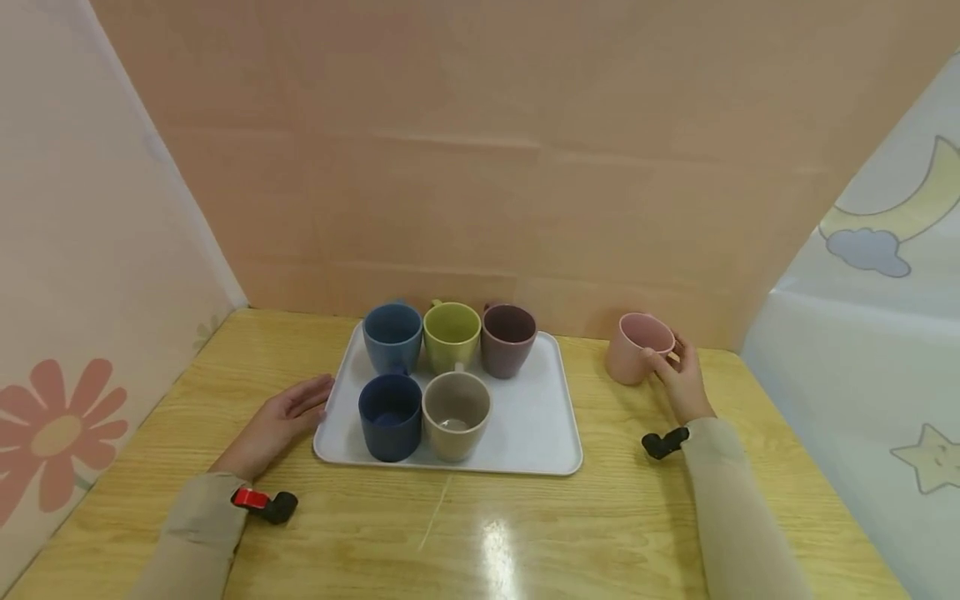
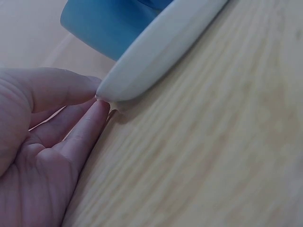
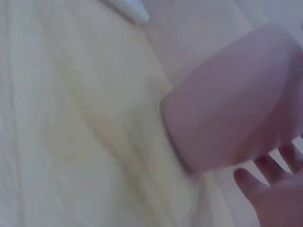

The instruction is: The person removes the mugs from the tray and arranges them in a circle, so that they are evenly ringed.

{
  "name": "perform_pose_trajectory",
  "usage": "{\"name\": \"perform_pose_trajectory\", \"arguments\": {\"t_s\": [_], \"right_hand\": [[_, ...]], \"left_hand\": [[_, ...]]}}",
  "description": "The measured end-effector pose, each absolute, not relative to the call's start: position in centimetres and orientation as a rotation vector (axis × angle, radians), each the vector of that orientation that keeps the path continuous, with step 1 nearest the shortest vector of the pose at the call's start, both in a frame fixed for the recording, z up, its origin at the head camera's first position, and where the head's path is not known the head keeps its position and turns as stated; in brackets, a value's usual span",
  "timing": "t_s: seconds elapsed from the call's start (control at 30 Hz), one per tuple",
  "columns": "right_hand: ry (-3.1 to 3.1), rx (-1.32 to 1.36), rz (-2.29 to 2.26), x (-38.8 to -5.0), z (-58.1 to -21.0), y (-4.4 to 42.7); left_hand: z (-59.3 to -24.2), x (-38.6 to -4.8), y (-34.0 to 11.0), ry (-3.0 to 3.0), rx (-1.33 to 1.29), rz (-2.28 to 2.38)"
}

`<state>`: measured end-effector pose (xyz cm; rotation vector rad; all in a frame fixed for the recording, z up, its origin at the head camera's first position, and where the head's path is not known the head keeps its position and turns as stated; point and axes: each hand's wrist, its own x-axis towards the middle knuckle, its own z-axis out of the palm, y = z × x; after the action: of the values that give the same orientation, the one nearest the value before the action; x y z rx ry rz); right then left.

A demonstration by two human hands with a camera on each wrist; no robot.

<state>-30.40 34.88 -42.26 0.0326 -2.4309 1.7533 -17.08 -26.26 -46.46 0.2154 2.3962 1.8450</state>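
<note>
At the right, my right hand [image 1: 681,385] grips a pink mug [image 1: 627,360], thumb near the rim and fingers on its right side. The mug leans a little, and its handle is hidden. In the right wrist view the same pink mug [image 3: 232,99] looks blurred, with fingertips [image 3: 248,182] beside it. My left hand [image 1: 279,423] has its fingers extended against the left edge of a white tray [image 1: 525,433]; in the left wrist view the fingertips [image 2: 97,106] touch the tray's rim [image 2: 142,61].
On the tray stand a blue mug [image 1: 393,337], a green mug [image 1: 452,333] and a plum mug [image 1: 507,342] behind, with a navy mug [image 1: 390,425] and a beige mug [image 1: 456,417] in front. A peach backdrop [image 1: 480,208] rises behind the wooden table [image 1: 360,533].
</note>
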Motion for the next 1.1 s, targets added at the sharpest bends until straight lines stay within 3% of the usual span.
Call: {"name": "perform_pose_trajectory", "arguments": {"t_s": [0.17,0.33,0.87,1.1], "right_hand": [[-2.254,0.022,1.369,-29.2,-40.7,32.3],[-2.118,0.184,1.118,-28.4,-40.0,29.1],[-2.323,0.601,1.449,-29.3,-40.7,19.2],[-2.458,0.528,1.648,-30.0,-41.4,16.9]], "left_hand": [[-46.6,-17.1,-26.3,2.396,0.223,1.851],[-46.7,-17.2,-26.4,2.388,0.209,1.853],[-46.9,-17.4,-26.5,2.364,0.188,1.865],[-46.9,-17.3,-26.6,2.358,0.165,1.853]]}}
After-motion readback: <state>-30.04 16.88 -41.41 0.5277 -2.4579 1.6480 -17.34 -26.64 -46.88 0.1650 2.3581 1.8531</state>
